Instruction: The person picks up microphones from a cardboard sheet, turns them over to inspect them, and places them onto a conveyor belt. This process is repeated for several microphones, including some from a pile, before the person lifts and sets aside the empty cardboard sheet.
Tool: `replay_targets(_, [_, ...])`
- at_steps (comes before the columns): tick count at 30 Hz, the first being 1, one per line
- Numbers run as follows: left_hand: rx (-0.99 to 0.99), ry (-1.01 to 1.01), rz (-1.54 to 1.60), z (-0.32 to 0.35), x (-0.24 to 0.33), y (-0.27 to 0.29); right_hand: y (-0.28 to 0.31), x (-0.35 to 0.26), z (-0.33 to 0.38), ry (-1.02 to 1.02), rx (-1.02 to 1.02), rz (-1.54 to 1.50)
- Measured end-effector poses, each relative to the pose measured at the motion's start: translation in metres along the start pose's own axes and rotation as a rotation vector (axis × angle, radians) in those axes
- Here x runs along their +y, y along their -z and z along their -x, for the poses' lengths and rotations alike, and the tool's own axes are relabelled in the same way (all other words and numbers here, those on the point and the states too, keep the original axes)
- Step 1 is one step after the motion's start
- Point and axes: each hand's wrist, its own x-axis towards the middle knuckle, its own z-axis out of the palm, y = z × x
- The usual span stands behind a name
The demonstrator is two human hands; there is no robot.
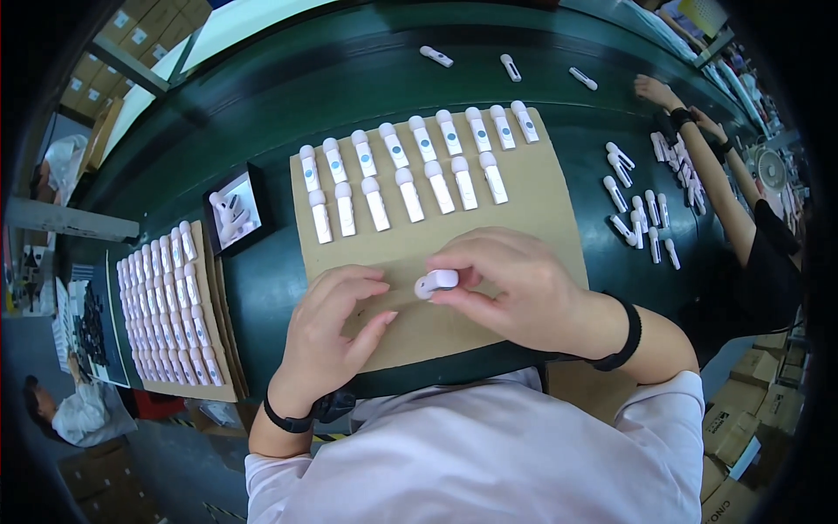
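My right hand pinches a small pale pink and white wand-shaped device with a rounded head, over the near part of a brown cardboard sheet. The rounded end points left, and the fingers hide part of the body. Just left of it my left hand is empty, its fingers curved and apart. Beyond both hands, two rows of similar wands lie on the cardboard. Those in the far row carry blue round marks; the nearer row shows plain white bodies.
Left of the cardboard stands a black-rimmed box with several pink pieces. Farther left, stacked cardboard bears rows of wands. Loose wands lie at right, near a co-worker's arms. A few more wands lie at the back.
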Motion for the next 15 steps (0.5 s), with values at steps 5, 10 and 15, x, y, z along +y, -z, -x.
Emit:
replay_targets(5, [-0.172,-0.003,-0.181,-0.003,0.001,0.003,0.027,0.017,0.01,-0.001,-0.02,0.151])
replay_targets(10, [-0.351,-0.024,-0.27,-0.005,0.002,0.007,0.06,0.052,0.012,0.084,0.055,0.452])
replay_targets(15, [-0.458,-0.055,-0.332,-0.011,0.002,0.008,0.073,0.077,0.025,0.104,-0.006,0.625])
